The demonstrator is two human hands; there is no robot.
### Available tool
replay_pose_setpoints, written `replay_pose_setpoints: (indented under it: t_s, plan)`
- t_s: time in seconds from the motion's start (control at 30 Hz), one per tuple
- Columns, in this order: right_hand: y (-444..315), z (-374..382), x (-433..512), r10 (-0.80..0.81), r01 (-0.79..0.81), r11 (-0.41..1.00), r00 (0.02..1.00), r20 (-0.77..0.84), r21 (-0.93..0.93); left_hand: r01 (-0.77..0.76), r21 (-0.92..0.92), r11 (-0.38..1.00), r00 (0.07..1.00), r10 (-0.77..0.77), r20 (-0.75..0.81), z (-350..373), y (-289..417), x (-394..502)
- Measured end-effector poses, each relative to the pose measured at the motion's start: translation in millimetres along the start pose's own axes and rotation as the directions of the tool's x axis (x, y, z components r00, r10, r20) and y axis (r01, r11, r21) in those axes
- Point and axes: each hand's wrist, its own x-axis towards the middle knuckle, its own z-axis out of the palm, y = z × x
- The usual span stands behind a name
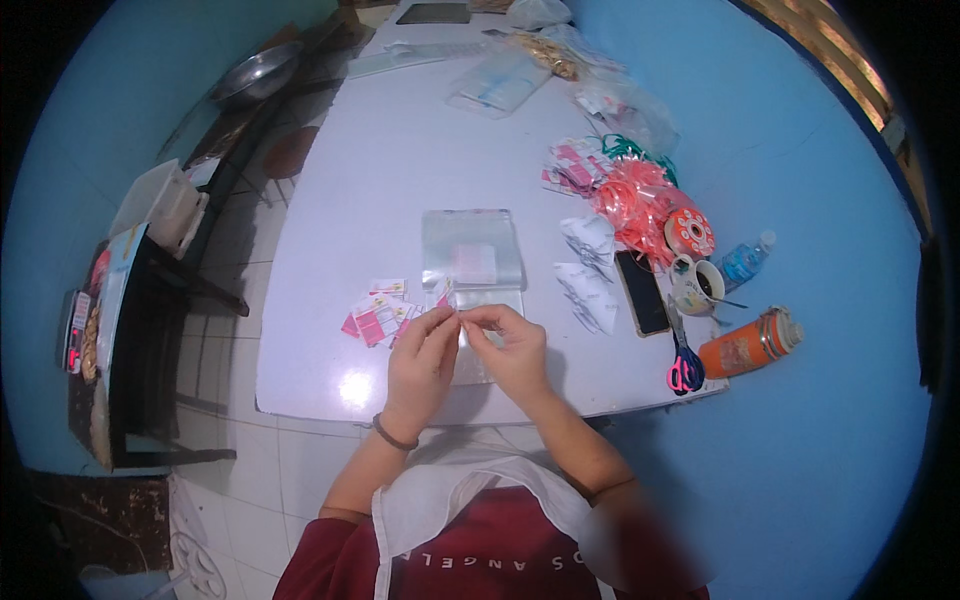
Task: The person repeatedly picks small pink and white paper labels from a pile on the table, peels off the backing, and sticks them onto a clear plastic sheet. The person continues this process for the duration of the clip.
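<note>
My left hand (421, 352) and my right hand (510, 349) meet at the fingertips over the near part of the table. A small pink and white printed card (445, 291) stands up at my left fingertips, pinched there. My right thumb and forefinger come together beside it; whether they hold anything is too small to tell. Under and beyond the hands lie clear plastic bags (471, 229), with a pale pink and white card showing at the upper bag's near end. A loose pile of pink and white cards (375, 319) lies just left of my left hand.
White packets (589, 289), a smartphone (643, 292), scissors (684, 364), a cup (697, 285), an orange bottle (742, 354) and a blue-tinted bottle (745, 262) stand or lie at right. Beyond them are coral ribbon (634, 202), a ribbon spool (689, 232), more cards (576, 166) and plastic bags (499, 82).
</note>
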Motion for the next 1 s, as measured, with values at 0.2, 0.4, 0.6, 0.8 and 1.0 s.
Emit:
replay_pose_setpoints:
  t_s: [0.2,0.4,0.6,0.8,1.0]
  plan:
    - [6.5,-21.1,1.9,-0.168,0.182,0.967,0.982,0.090,-0.178,0.231,-0.202,0.952,0.972,-0.217,0.087,2.6,-9.7,4.2]
    - [33.0,-105.5,23.3,-0.248,0.176,0.911,0.956,-0.155,-0.372,0.500,-0.595,0.629,0.832,-0.539,0.130,-19.0,-62.6,1.7]
    - [56.0,-169.8,21.1,-0.112,0.148,0.646,0.989,0.099,-0.749,0.578,-0.616,0.536,0.745,-0.654,0.131,-43.0,-88.1,-5.6]
    - [53.6,-186.5,0.7,-0.161,0.119,0.553,0.986,0.035,-0.825,0.587,-0.641,0.494,0.739,-0.651,0.175,-40.4,-85.3,-6.6]
    - [58.1,-202.8,-14.8,-0.033,0.083,0.326,0.997,0.076,-0.942,0.571,-0.637,0.518,0.766,-0.614,0.188,-32.2,-97.4,-12.3]
